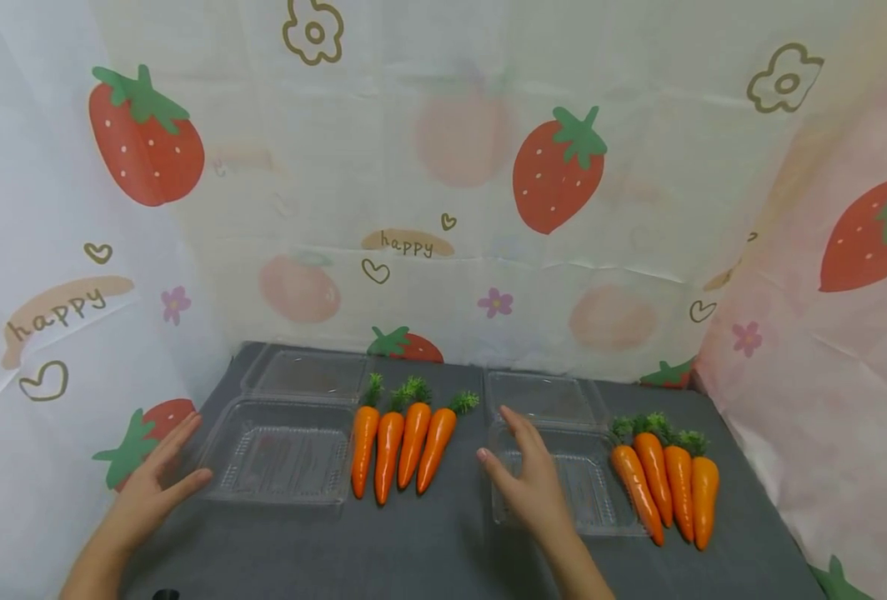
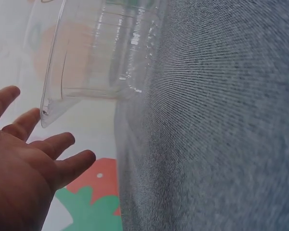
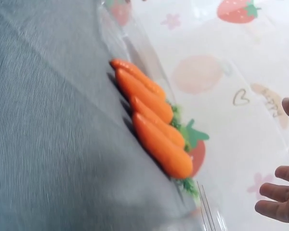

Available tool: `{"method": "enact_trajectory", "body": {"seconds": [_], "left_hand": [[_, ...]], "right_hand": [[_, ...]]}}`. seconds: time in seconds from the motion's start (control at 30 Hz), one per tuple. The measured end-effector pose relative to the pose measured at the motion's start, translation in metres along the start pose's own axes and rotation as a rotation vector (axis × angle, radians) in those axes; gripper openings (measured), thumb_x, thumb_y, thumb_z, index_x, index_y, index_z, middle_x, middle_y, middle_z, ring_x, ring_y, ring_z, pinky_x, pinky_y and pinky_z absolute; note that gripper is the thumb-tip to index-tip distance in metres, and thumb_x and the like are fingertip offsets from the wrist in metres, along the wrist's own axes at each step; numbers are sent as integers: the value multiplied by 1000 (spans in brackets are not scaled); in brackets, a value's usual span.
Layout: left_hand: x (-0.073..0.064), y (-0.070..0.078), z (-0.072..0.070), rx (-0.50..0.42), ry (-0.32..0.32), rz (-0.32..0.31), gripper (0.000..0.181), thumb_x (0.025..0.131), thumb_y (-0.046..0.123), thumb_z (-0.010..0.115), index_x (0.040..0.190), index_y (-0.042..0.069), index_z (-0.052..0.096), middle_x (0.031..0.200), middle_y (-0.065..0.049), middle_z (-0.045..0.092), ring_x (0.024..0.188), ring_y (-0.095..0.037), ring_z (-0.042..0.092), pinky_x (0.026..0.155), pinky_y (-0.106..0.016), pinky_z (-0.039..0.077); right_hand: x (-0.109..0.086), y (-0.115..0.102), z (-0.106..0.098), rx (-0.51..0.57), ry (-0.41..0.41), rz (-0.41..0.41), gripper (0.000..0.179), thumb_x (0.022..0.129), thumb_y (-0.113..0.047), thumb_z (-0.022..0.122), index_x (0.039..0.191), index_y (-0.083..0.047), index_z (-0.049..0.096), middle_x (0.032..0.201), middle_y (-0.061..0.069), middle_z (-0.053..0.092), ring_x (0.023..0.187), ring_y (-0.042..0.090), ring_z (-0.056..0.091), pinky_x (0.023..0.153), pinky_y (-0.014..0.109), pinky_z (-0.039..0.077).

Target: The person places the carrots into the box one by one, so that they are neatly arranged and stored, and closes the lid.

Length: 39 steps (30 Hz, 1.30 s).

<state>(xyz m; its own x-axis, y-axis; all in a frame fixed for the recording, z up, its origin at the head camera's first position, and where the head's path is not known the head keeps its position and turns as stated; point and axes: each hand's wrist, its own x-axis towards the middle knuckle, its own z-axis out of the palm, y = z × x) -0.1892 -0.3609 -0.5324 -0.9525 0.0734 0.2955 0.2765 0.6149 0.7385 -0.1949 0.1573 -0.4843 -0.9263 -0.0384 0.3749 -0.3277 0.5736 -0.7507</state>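
Note:
Fingers spread and holding nothing, my left hand is beside the left end of a clear plastic clamshell box with its lid folded back. In the left wrist view, the box's corner overlaps the fingers. My right hand, also holding nothing, hovers over the left side of a second clear clamshell box, hiding part of it. Several orange carrots with green tops lie right of the first box. More carrots lie at the second box's right side, one overlapping its rim. The right wrist view shows carrots beyond the right hand.
Both boxes and the carrots rest on a dark grey cloth-covered table. A strawberry-print curtain closes off its back and both sides. A small black object shows at the bottom edge of the head view.

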Motion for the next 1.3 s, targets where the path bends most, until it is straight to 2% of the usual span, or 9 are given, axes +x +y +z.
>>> {"method": "enact_trajectory", "body": {"seconds": [0.17, 0.3, 0.4, 0.53, 0.73, 0.87, 1.03, 1.17, 1.3], "left_hand": [[0, -5, 2, -19, 6, 10, 83, 96, 14, 72, 164, 24, 26, 168, 14, 22, 131, 29, 20, 92, 6, 26], [0, -10, 5, -49, 11, -2, 84, 96, 13, 73, 165, 24, 25, 166, 19, 23, 129, 29, 22, 94, 6, 27], [1, -12, 8, -86, 5, -18, 85, 95, 11, 73, 165, 23, 25, 169, 12, 22, 128, 29, 23, 95, 5, 28], [1, -12, 12, -115, 1, -30, 85, 95, 10, 73, 165, 22, 25, 171, -4, 21, 127, 29, 25, 95, 4, 30], [4, -14, 16, -153, -23, -24, 86, 95, 10, 73, 165, 22, 25, 170, -15, 19, 130, 27, 25, 98, 4, 30], [6, -18, 19, -170, -37, -22, 86, 94, 11, 75, 165, 19, 26, 172, -10, 16, 132, 26, 26, 100, 3, 30], [6, -21, 21, -180, -45, 6, 83, 93, 8, 75, 162, 9, 29, 172, 5, 17, 134, 25, 27, 101, 2, 30], [4, -23, 23, -182, -49, 10, 81, 93, 7, 75, 161, 5, 31, 169, 16, 18, 134, 25, 26, 100, 2, 32], [0, -26, 26, -210, -39, 8, 81, 92, 4, 76, 160, 3, 32, 167, 18, 21, 134, 23, 31, 100, 0, 35]], "right_hand": [[4, -8, 15, 70, 3, 13, 67, 92, -27, 79, 151, -15, 50, 152, 12, 52, 134, 35, 55, 107, 57, 49], [7, -13, 27, 100, -14, 34, 66, 93, -31, 78, 152, -17, 50, 151, 11, 53, 134, 35, 56, 107, 55, 49], [8, -16, 36, 126, -32, 60, 67, 94, -35, 76, 153, -19, 49, 151, 11, 53, 133, 35, 56, 106, 55, 50], [10, -20, 47, 200, -48, 107, 66, 95, -34, 76, 153, -17, 48, 152, 14, 51, 134, 38, 55, 107, 58, 48], [15, -24, 61, 246, -46, 155, 64, 96, -33, 75, 152, -14, 49, 150, 15, 53, 133, 36, 56, 107, 59, 47], [18, -24, 70, 266, -48, 192, 65, 96, -35, 74, 152, -14, 49, 149, 16, 53, 131, 38, 56, 107, 59, 47], [20, -20, 79, 267, -31, 250, 64, 96, -35, 74, 152, -15, 50, 151, 16, 51, 133, 40, 54, 108, 58, 48], [20, -16, 87, 269, -16, 286, 64, 95, -31, 75, 151, -11, 50, 151, 18, 50, 134, 41, 53, 107, 58, 48], [21, -11, 96, 256, -1, 312, 64, 95, -27, 76, 150, -8, 51, 151, 20, 49, 134, 42, 52, 105, 58, 49]]}}
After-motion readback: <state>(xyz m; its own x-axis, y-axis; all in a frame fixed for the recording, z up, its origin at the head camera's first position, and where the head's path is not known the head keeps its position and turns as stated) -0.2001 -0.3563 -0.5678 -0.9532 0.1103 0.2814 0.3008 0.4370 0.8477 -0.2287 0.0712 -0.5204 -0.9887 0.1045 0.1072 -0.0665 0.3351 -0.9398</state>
